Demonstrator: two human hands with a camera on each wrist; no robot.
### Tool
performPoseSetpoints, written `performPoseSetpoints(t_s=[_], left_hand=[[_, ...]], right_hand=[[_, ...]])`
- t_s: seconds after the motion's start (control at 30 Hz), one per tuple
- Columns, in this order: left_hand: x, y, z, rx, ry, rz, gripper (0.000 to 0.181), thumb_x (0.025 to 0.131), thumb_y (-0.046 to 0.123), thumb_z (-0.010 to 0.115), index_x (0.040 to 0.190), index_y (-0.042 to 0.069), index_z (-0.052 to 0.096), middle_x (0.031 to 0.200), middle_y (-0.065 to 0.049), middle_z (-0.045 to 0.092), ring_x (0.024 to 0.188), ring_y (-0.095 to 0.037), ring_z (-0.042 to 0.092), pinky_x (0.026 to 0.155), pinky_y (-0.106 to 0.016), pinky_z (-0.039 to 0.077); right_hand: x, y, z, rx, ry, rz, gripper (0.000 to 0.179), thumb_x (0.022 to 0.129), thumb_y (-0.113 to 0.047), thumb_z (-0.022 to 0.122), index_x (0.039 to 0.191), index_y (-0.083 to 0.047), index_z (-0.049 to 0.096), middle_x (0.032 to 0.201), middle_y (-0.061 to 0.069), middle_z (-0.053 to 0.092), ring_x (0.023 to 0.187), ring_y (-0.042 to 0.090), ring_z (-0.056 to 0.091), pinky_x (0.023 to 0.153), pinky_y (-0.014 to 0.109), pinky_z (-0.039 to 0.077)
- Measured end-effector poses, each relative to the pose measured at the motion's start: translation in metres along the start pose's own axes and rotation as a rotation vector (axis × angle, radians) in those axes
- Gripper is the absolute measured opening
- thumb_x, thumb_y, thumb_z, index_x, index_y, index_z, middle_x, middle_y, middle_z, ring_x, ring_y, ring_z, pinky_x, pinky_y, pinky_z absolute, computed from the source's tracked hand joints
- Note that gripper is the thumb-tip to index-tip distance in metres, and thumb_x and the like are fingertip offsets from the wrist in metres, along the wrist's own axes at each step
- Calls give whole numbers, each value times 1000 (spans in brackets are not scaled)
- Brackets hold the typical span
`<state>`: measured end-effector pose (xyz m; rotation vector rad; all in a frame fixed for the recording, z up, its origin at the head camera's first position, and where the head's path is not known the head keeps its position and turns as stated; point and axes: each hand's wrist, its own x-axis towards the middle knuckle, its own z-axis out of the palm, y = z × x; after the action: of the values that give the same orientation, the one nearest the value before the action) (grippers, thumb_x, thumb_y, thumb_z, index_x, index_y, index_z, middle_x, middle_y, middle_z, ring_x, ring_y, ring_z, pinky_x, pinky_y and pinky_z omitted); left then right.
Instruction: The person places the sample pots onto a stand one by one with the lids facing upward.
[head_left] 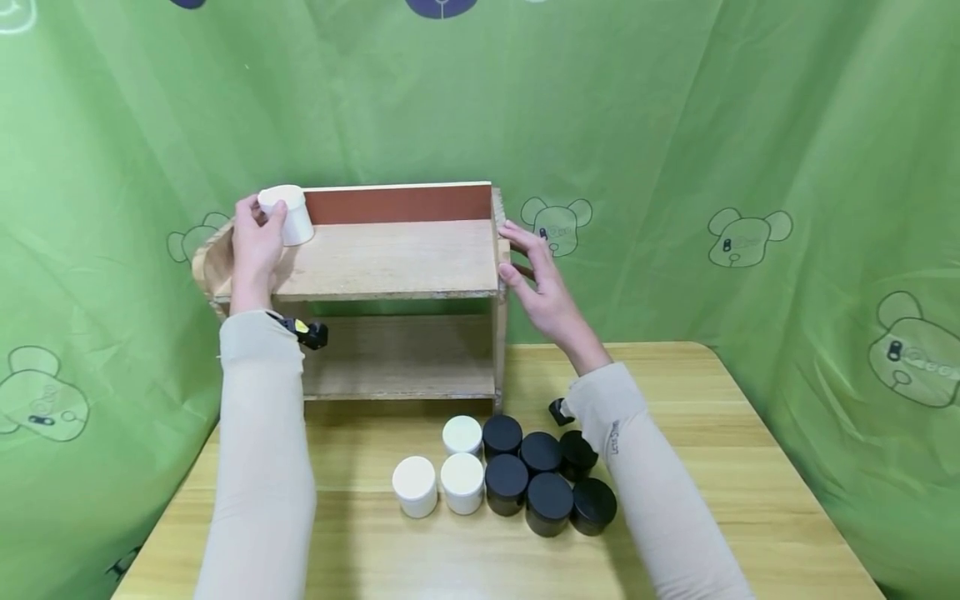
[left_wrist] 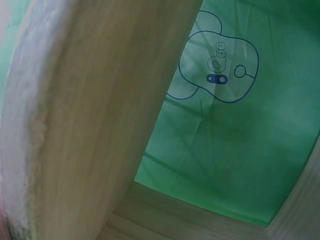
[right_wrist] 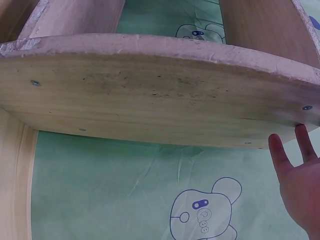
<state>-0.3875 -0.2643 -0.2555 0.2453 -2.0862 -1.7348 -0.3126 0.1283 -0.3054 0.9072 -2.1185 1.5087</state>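
My left hand (head_left: 255, 250) grips a white lidded jar (head_left: 298, 223) between thumb and fingers, at the left end of the upper board of a two-tier wooden shelf (head_left: 397, 262). The jar stands close to the shelf's reddish-brown back strip (head_left: 397, 205). On the other side, my right hand (head_left: 547, 292) has its fingertips at the right side panel, fingers extended. The right wrist view shows two fingers of that hand (right_wrist: 304, 192) reaching to the panel's outer face (right_wrist: 165, 95). Neither the left hand nor its jar appears in the left wrist view, where the wooden side panel (left_wrist: 95, 110) fills much of the frame.
In front of the shelf, three white jars (head_left: 415, 483) stand on the wooden table (head_left: 360, 542), with several black jars (head_left: 550, 500) grouped to their right. The lower board (head_left: 405, 358) lies under the upper one. A green printed curtain (head_left: 637, 125) hangs behind.
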Motion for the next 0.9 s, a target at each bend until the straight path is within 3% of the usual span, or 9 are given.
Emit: performPoseSetpoints(t_s=[0.37, 0.53, 0.73, 0.9], left_hand=[[0, 1, -1, -4, -10, 5, 60, 108, 36, 51, 160, 19, 27, 166, -4, 34, 148, -14, 35, 123, -21, 31], [0, 3, -1, 15, -1, 15, 66, 108, 36, 51, 163, 17, 19, 170, -4, 26, 153, -12, 30, 124, -19, 26], [-5, 5, -4, 120, 8, 85, 73, 107, 41, 50, 166, 21, 10, 172, -4, 19, 156, -14, 25, 127, -22, 21], [-17, 8, -5, 124, -17, 154, 71, 108, 42, 49, 166, 26, 12, 171, -1, 19, 156, -15, 25, 128, -26, 22]], right_hand=[[3, 1, 0, -4, -12, 9, 49, 107, -9, 51, 154, -4, 37, 168, 16, 25, 148, 39, 36, 121, 59, 36], [4, 1, 0, -3, -16, 5, 49, 108, -9, 51, 154, -3, 37, 168, 18, 25, 148, 40, 36, 120, 61, 35], [4, 2, 0, 4, -14, 3, 48, 108, -9, 50, 154, -2, 37, 167, 21, 24, 148, 42, 35, 120, 64, 34], [5, 2, -3, -2, -11, 20, 49, 108, -9, 51, 155, -4, 37, 168, 17, 25, 149, 40, 35, 121, 61, 34]])
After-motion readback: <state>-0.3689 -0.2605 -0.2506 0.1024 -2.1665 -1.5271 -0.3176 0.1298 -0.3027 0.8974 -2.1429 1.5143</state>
